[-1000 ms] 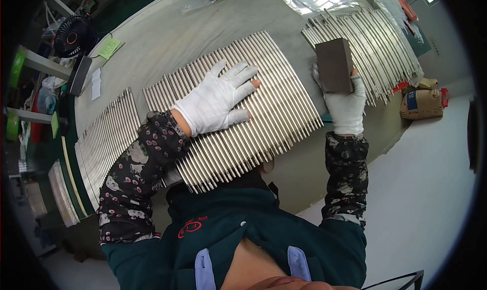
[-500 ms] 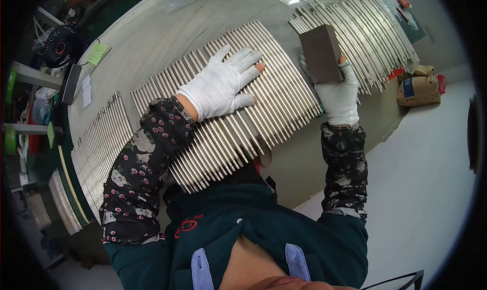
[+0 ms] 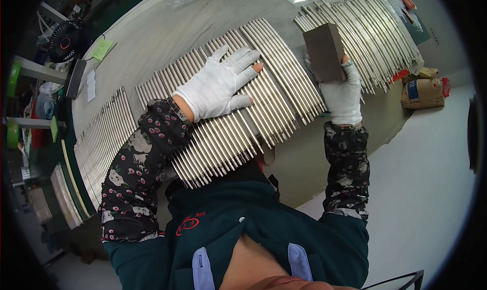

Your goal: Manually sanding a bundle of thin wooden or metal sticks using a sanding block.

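Note:
A row of slim silver metal rods [image 3: 218, 143] lies side by side on the grey table. My left hand [image 3: 218, 84], in a white glove with bare thumb and finger tips, rests flat on it with fingers spread. To its right, a narrow gap sets off a smaller group of rods [image 3: 281, 61]. My right hand [image 3: 345, 99], also gloved, grips a dark brown rectangular block [image 3: 324, 54] and holds it up at the right end of the row. What the block is made of I cannot tell.
Another pile of rods [image 3: 378, 41] lies at the far right, beside clear plastic. More rods [image 3: 104, 145] lie at the left. A black fan [image 3: 66, 42], a green note [image 3: 102, 49] and a white paper strip [image 3: 91, 86] are at the far left. A brown sack [image 3: 423, 93] stands at right.
A gap has opened in the row between the rods under my left hand and the group at its right. My left hand has shifted slightly left; my right hand still holds the block.

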